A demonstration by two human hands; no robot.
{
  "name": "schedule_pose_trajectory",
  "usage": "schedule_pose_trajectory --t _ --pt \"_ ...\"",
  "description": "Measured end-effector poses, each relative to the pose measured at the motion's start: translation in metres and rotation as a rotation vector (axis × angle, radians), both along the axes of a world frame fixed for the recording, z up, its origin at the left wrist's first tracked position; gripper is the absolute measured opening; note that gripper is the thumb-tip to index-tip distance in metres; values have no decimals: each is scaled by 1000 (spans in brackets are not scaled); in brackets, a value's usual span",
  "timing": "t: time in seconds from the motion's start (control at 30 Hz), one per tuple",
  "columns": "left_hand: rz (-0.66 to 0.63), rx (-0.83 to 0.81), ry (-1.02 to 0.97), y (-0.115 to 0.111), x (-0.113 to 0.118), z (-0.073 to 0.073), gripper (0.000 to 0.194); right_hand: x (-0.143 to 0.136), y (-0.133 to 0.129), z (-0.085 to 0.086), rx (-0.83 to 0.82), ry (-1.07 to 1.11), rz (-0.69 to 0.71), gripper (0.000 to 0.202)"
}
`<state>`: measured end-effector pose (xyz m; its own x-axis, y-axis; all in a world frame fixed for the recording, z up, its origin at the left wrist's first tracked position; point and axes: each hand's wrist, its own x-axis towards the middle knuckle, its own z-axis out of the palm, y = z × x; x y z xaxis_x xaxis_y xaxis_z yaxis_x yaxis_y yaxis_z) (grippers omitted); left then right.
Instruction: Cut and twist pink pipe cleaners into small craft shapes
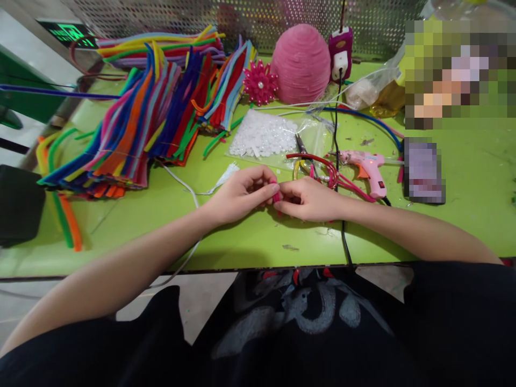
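Between my hands is a short pink pipe cleaner piece (pixel 276 197), mostly covered by fingers. The fingers of my left hand (pixel 246 194) are closed on its left side, thumb on top. My right hand (pixel 308 199) pinches it from the right with thumb and fingertips. Just beyond the right hand lie pliers (pixel 300 145), partly hidden, and a red pipe cleaner (pixel 308 156). A bag of white beads (pixel 262 134) rests behind both hands. Right of them is a pink glue gun (pixel 368 169). A white tassel (pixel 226 176) lies near the left hand.
Bundles of coloured pipe cleaners (pixel 124 123) fill the left of the green table (pixel 242 242). A pink wrapped dome (pixel 301 64) and a pink flower (pixel 260 82) stand at the back. A black cable (pixel 337 123) crosses the table. A phone-like object (pixel 423 171) lies right.
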<state>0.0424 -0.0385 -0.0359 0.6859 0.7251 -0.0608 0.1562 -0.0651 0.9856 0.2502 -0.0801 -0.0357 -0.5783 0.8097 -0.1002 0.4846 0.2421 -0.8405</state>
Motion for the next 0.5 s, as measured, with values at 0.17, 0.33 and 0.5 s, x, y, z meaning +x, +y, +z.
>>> schedule_pose_trajectory --t 0.17,0.33,0.5 --pt "-5 0 1 0 0 1 21 0 0 -1 10 15 5 17" --pt "1 -5 13 0 1 1 23 1 -1 0 -2 5 2 16" --pt "20 0 18 0 0 2 26 1 -1 2 -19 23 -4 16"
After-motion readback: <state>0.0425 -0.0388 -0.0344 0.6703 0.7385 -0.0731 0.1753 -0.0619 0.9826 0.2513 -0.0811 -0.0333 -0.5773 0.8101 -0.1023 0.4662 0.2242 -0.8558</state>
